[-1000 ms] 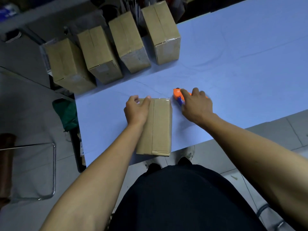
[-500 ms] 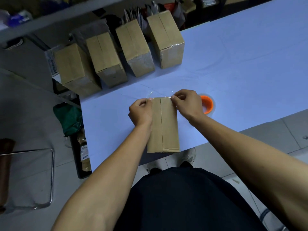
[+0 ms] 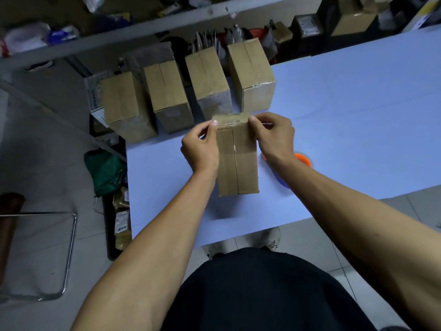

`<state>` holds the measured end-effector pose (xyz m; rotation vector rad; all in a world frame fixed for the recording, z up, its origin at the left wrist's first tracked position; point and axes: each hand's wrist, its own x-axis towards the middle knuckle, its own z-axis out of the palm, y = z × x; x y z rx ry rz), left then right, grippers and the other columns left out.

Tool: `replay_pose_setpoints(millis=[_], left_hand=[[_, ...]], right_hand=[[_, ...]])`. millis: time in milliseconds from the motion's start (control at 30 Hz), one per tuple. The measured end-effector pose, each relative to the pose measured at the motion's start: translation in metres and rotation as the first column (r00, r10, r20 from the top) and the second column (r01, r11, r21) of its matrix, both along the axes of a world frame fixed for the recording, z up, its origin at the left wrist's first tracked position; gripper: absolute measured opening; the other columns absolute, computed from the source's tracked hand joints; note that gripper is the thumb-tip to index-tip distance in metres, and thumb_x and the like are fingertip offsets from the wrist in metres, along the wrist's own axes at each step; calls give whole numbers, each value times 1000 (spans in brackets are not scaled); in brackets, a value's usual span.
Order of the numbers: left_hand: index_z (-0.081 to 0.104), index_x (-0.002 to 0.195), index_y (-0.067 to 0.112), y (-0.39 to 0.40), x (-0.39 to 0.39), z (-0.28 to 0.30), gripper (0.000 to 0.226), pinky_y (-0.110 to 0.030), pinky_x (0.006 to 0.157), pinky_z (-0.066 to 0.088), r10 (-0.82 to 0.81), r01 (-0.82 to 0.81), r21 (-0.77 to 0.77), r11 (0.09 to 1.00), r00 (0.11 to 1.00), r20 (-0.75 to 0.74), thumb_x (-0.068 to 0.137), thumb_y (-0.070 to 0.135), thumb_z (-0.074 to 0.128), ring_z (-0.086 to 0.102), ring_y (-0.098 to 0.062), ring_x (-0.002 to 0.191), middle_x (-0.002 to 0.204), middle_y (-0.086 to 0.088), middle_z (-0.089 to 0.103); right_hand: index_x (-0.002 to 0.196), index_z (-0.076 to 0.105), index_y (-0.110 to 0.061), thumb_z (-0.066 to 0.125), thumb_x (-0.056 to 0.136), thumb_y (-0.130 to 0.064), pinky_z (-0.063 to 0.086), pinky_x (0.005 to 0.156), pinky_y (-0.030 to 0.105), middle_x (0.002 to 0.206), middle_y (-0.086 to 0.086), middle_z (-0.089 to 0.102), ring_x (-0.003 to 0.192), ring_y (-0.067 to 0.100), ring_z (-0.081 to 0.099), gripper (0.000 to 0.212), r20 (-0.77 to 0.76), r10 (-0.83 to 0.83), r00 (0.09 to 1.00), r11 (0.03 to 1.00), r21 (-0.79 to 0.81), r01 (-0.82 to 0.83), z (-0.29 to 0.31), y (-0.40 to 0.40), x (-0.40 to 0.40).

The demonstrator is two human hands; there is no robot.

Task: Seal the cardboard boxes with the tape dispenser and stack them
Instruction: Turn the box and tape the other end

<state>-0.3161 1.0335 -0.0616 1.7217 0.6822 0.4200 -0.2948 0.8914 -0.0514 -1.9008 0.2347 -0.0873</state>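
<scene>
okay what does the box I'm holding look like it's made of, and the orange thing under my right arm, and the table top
The box looks like brown corrugated cardboard, matte, with a glossy strip, probably clear tape, along its centre seam. The orange thing seems to be moulded plastic, smooth and bright; most of it is hidden by your arm. The table top has a flat, pale blue matte surface; its material is unclear.

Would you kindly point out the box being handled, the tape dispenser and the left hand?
box being handled (image 3: 238, 163), head view, taped top face.
tape dispenser (image 3: 303, 159), head view, orange rim beside the right wrist.
left hand (image 3: 201, 149), head view, back of the hand.
</scene>
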Motion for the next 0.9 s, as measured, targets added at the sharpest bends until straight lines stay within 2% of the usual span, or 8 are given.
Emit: replay_pose_setpoints(millis=[100, 300, 467, 533, 633, 733, 800, 900], left_hand=[[75, 84, 20, -1, 3, 3, 6, -14, 70, 51, 43, -41, -84, 996, 999, 30, 89, 20, 74, 64, 2, 75, 81, 11, 72], [65, 81, 14, -1, 12, 3, 12, -16, 64, 48, 65, -60, -158, 986, 997, 28, 91, 16, 70, 56, -1, 68, 76, 6, 64], [61, 80, 15, -11, 0, -7, 8, -30, 74, 52, 49, -48, -83, 995, 999, 11, 87, 13, 64, 63, -13, 81, 83, 1, 67], [57, 85, 14, -17, -4, -8, 7, -26, 74, 50, 42, -41, -65, 997, 999, 13, 86, 10, 63, 61, -11, 82, 85, 3, 64], [52, 96, 15, -24, -9, -10, 11, -29, 78, 48, 34, -35, -75, 997, 999, -9, 89, 9, 58, 58, -14, 88, 97, -2, 61], [53, 115, 16, -27, -11, -19, 24, -24, 88, 44, -77, 67, -103, 992, 992, -97, 92, 15, 59, 52, -13, 104, 120, -5, 53], [53, 127, 17, -26, -13, -28, 43, -24, 96, 42, -169, 156, -91, 984, 974, -149, 88, 30, 68, 51, -12, 113, 127, -1, 51], [57, 128, 22, -24, -23, -37, 47, -26, 92, 49, -252, 245, -63, 968, 954, -162, 86, 41, 70, 60, 0, 102, 115, 11, 64]], right_hand=[[78, 75, -26, 69, 88, -31, 57, 78, 39, 74, -14, 71, 76, 8, 68, 13, 8, -10, 1000, 1000, 13, 10, 3, 3, 7], [76, 62, -21, 65, 92, -25, 46, 73, 22, 77, -10, 63, 73, -2, 57, 17, 54, 26, 998, 999, -43, -24, 2, 13, 17], [81, 60, -16, 62, 90, -23, 46, 77, 24, 87, -1, 65, 77, 0, 56, 11, 50, 23, 999, 991, -136, -16, -9, 7, 3], [87, 61, -15, 62, 89, -21, 48, 78, 23, 86, -4, 65, 78, -2, 58, 6, 29, 33, 999, 995, -99, -30, -8, -2, -2], [103, 61, -15, 62, 91, -20, 44, 75, 15, 86, -12, 65, 78, -10, 56, 13, -29, 41, 999, 998, -47, -43, -9, -10, -10], [108, 63, -20, 55, 91, -22, 46, 79, 27, 98, -5, 66, 86, -1, 58, 18, -73, 18, 997, 997, -68, -23, -17, -7, -16], [116, 61, -23, 56, 92, -33, 50, 85, 35, 108, -4, 65, 94, 8, 60, 27, -118, 22, 993, 996, -80, -31, -24, -2, -20], [127, 58, -19, 60, 89, -49, 49, 93, 39, 120, -3, 64, 110, 16, 59, 48, -90, 118, 989, 984, -123, -129, -33, 5, -28]])
